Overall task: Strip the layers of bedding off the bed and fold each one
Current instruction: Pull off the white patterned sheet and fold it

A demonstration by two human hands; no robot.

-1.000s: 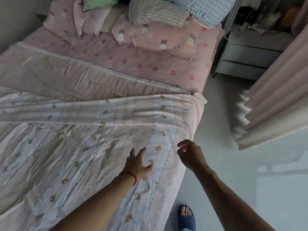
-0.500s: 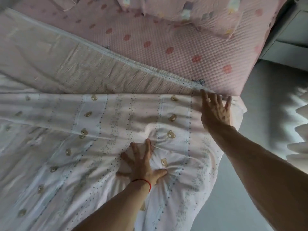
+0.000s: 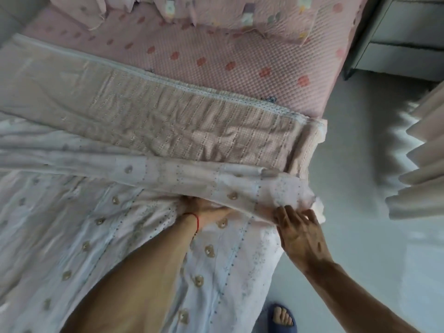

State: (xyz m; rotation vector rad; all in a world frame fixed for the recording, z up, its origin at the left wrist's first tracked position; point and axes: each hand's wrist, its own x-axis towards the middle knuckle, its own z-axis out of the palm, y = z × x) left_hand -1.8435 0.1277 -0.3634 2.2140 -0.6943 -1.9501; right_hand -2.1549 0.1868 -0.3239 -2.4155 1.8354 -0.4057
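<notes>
A white quilt [image 3: 115, 236] with small bear prints covers the near part of the bed. Its top edge is folded back toward me as a long band [image 3: 192, 174]. My right hand [image 3: 300, 229] grips that folded edge at its right corner, by the side of the bed. My left hand [image 3: 204, 209] lies on the quilt at the fold, fingers hidden under the band. Beyond the fold lies a beige-pink woven blanket [image 3: 168, 121], and behind it a pink dotted sheet [image 3: 216, 56].
Pink pillows [image 3: 264, 13] are piled at the head of the bed. A grey nightstand [image 3: 396, 44] stands at the far right, a pale curtain [image 3: 427, 164] hangs on the right. My foot in a blue slipper [image 3: 282, 318] stands on the light floor [image 3: 360, 236].
My right hand went to the quilt's top right corner and has drawn the edge back toward me, uncovering more of the woven blanket. The fold now covers my left hand's fingers.
</notes>
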